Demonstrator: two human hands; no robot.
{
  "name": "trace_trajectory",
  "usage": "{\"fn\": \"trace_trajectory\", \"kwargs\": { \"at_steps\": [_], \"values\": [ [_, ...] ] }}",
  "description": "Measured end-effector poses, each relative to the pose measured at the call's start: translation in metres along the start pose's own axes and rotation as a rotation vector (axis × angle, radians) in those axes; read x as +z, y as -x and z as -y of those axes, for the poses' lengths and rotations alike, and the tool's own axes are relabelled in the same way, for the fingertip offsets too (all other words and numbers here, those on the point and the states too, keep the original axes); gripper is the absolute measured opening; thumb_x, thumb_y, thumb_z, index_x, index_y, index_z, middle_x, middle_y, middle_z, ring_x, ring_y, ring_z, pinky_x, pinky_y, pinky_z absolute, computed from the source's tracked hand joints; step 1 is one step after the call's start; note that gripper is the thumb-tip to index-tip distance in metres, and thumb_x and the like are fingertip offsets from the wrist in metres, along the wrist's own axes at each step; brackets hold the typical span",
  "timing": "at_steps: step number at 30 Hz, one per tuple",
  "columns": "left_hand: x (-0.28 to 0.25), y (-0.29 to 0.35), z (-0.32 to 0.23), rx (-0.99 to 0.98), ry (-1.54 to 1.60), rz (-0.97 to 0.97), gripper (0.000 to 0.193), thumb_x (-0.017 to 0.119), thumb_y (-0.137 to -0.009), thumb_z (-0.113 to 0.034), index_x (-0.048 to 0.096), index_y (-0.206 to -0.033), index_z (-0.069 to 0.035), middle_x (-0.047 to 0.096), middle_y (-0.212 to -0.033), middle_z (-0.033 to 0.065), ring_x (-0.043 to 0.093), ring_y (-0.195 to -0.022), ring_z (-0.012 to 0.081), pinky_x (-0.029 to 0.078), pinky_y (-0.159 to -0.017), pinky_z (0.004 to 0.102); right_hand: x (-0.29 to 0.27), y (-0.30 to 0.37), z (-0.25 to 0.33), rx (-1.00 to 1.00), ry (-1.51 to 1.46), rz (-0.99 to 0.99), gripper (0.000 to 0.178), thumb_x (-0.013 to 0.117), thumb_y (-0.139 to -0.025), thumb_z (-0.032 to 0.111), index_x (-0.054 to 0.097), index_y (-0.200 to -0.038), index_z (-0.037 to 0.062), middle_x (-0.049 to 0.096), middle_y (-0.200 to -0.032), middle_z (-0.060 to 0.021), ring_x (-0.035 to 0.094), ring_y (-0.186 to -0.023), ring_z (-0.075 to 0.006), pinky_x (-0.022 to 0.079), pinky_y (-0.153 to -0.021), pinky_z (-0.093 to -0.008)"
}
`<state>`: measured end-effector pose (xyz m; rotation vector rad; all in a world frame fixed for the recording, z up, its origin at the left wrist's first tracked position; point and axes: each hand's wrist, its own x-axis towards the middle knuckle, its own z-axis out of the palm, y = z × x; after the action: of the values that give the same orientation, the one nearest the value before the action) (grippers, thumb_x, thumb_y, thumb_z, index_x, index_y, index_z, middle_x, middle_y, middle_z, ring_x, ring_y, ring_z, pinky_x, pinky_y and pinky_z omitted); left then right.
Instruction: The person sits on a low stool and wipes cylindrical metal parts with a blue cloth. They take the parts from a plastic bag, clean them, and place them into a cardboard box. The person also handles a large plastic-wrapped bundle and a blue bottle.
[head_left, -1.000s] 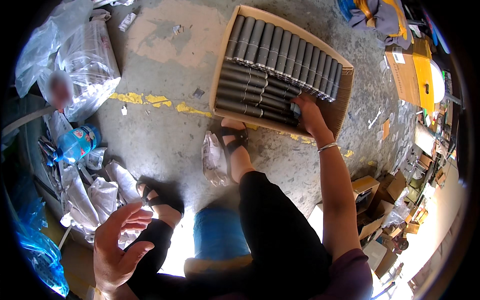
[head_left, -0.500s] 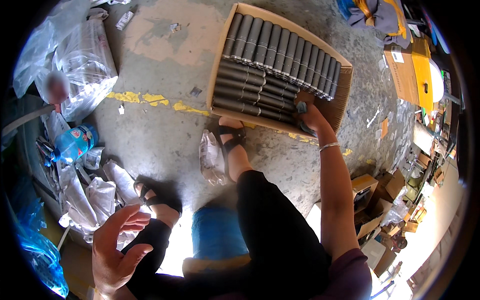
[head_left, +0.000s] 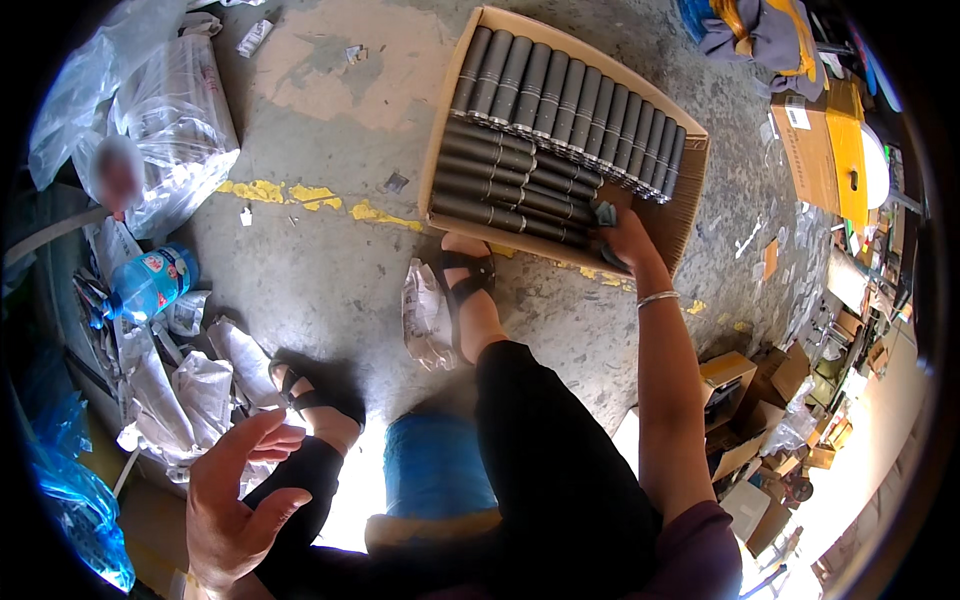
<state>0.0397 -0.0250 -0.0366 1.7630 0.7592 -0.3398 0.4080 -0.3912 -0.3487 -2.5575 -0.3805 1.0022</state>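
Note:
A shallow cardboard box (head_left: 683, 232) lies on the floor ahead of me, packed with dark grey cylindrical tubes (head_left: 533, 85) that carry thin light bands. The far row stands side by side; the nearer tubes (head_left: 510, 217) lie crosswise in stacked lines. My right hand (head_left: 628, 238) reaches into the box's near right corner, at the ends of those crosswise tubes. It is closed on what looks like a crumpled grey-blue cloth (head_left: 606, 213), and its fingers are partly hidden. My left hand (head_left: 235, 500) hovers above my left knee, fingers curved and apart, holding nothing.
Crumpled wrappers (head_left: 200, 395) and a blue-labelled plastic bottle (head_left: 155, 285) lie at the left, below a large clear-plastic bundle (head_left: 180, 120). Another wrapper (head_left: 427, 315) touches my right foot. Cardboard boxes (head_left: 735, 385) stand at right; a yellow-and-brown carton (head_left: 820, 150) sits farther off.

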Motion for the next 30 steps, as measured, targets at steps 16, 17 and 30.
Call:
{"fn": "trace_trajectory", "kwargs": {
  "at_steps": [16,17,30],
  "values": [
    [0.0,-0.003,-0.005,0.063,-0.119,0.05,0.056,0.077,-0.076,-0.015,0.052,-0.122,0.004,0.066,-0.102,0.0175,0.066,-0.094,0.0265,0.052,-0.083,0.0345,0.02,0.029,0.126,-0.209,0.086,0.12,0.048,0.068,-0.072,0.011,0.052,-0.116,0.0015,0.061,-0.105,-0.0243,0.058,-0.102,-0.0399,0.046,-0.086,-0.0413],
    [0.0,-0.003,-0.005,0.066,-0.122,0.052,0.056,0.077,-0.075,-0.014,0.052,-0.122,0.004,0.066,-0.102,0.0175,0.065,-0.094,0.0265,0.052,-0.083,0.0345,0.022,0.028,0.13,-0.227,0.004,0.097,0.047,0.068,-0.072,0.011,0.052,-0.115,0.0013,0.062,-0.104,-0.0237,0.058,-0.102,-0.0391,0.046,-0.086,-0.0405],
    [0.002,-0.003,-0.006,0.036,-0.132,0.068,0.056,0.077,-0.074,-0.013,0.053,-0.121,0.003,0.065,-0.104,0.0172,0.065,-0.094,0.0279,0.051,-0.084,0.0358,0.038,0.024,0.143,-0.315,0.158,0.075,0.048,0.076,-0.068,0.024,0.057,-0.105,-0.0009,0.062,-0.098,-0.0262,0.057,-0.096,-0.0432,0.047,-0.081,-0.0452]
  ]
}}
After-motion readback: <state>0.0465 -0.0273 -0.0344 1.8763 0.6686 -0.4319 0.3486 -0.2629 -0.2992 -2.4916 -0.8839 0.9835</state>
